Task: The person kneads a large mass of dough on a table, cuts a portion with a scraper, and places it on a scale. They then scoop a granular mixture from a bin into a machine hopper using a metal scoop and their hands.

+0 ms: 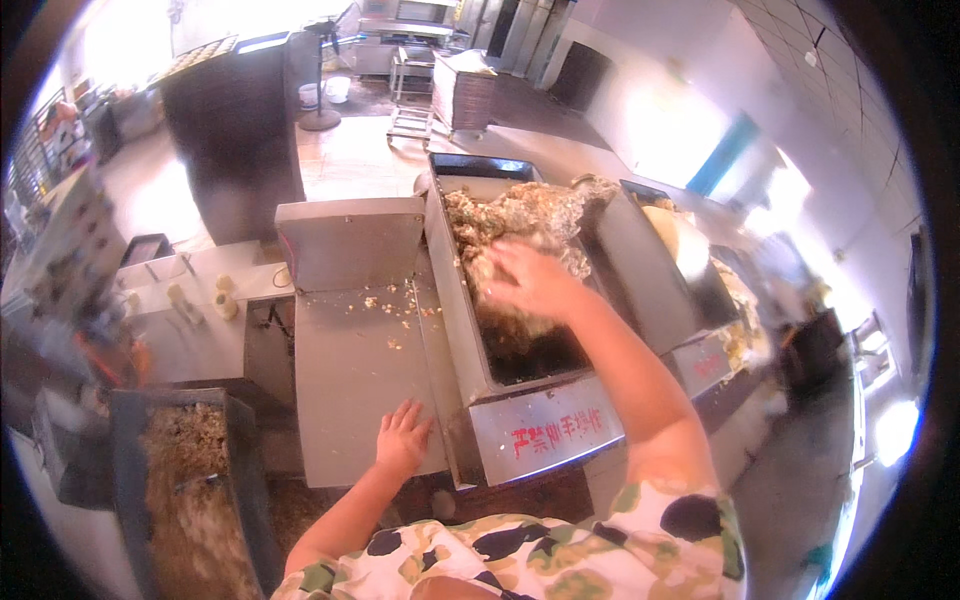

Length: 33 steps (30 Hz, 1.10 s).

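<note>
My right hand reaches into a long metal hopper, its fingers stretched out and partly blurred against a lumpy, crumbly mixture with pale bits. The mixture is heaped toward the far end and right side of the hopper; near the front, dark bottom shows. My left hand lies on the flat metal top left of the hopper, fingers apart and holding nothing. Pale crumbs are scattered on that top, beyond the left hand.
A deep bin with brown crumbly material stands at lower left. Right of the hopper is a second metal trough with pale stuff. A tall dark rack and a wheeled cart stand farther back.
</note>
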Motion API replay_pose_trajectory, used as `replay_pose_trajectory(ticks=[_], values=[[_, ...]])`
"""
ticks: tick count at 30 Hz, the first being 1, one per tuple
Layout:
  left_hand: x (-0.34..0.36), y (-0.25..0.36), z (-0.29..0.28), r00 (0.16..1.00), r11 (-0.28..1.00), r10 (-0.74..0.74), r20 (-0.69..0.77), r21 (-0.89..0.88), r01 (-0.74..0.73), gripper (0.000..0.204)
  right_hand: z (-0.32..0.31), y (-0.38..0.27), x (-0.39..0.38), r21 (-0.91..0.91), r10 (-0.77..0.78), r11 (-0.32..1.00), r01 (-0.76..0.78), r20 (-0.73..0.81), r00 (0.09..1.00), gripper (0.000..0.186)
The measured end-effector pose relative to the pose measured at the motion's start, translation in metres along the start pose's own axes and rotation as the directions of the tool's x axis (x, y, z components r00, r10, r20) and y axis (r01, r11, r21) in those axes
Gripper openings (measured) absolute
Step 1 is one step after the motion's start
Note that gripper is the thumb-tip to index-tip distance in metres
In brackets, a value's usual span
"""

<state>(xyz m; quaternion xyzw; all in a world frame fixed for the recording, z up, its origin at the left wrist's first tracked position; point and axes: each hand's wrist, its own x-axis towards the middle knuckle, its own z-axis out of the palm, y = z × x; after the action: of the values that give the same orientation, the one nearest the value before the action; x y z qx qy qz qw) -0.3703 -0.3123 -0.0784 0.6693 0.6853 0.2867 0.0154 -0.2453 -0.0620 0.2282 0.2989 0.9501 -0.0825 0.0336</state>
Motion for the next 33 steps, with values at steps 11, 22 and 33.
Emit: replay_pose_trajectory(ticks=[11,22,33], values=[[-0.004,0.012,-0.013,0.994,0.99,0.06,0.093,-0.134,-0.047,0.034,0.04,0.05,-0.107,0.152,-0.151,0.972,0.18,-0.184,0.971,0.034],[0.112,-0.078,0.012,0.967,0.946,-0.255,0.02,0.21,0.246,0.03,0.058,0.012,-0.103,0.467,0.338,0.883,-0.049,-0.562,0.755,0.006],[0.196,-0.012,0.023,0.791,0.908,0.128,0.599,0.251,-0.337,0.067,0.062,0.014,-0.107,0.564,0.445,0.82,-0.094,-0.526,0.725,0.005]])
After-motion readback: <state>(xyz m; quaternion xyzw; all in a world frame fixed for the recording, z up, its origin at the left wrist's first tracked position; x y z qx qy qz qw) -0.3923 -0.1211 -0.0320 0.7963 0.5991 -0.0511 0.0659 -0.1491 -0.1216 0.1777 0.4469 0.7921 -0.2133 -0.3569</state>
